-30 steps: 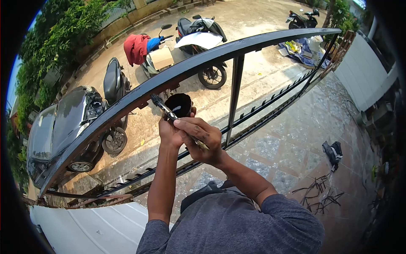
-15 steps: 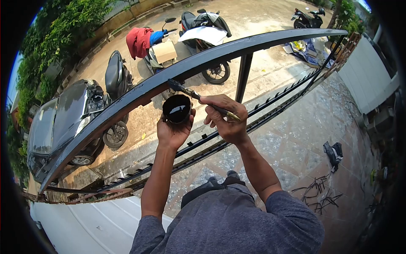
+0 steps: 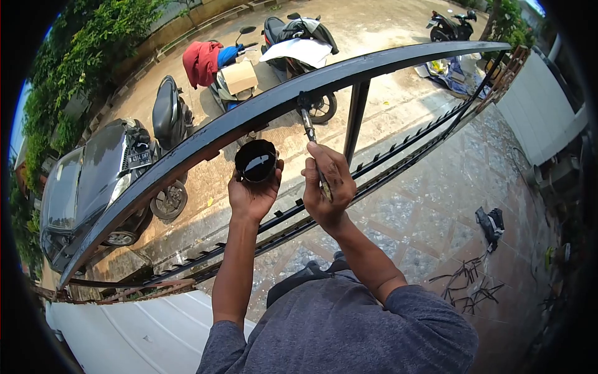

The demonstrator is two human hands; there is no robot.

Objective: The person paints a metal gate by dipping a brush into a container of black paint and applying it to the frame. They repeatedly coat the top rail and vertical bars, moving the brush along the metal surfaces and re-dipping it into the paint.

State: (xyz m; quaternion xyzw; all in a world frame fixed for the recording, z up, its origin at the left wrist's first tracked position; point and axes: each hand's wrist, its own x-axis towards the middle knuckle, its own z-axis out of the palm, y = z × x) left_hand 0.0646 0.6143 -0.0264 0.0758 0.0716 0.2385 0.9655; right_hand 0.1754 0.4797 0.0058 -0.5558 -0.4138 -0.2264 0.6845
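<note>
My left hand (image 3: 254,199) is wrapped round a small cup of black paint (image 3: 257,163), held upright with the glossy surface facing me. In my right hand (image 3: 330,181) is a paintbrush (image 3: 309,128), gripped by its handle and pointing away from me. Its dark bristles meet the lower edge of a curved black metal rail (image 3: 274,105), just left of an upright post (image 3: 358,115). The rail arches across the view beyond both hands. Below it, under my wrists, runs a lower black bar (image 3: 398,146) with short spikes.
Motorbikes (image 3: 293,47) and a dark car (image 3: 93,181) stand beyond the rail. White panels (image 3: 149,336) lie at lower left. On the tiled floor to the right are a dark cloth (image 3: 490,227) and scattered thin black strips (image 3: 464,280).
My right hand has turned the brush upright and moved its bristles rightward, from beside the cup to the rail's underside nearer the post. The left hand with the cup has barely moved.
</note>
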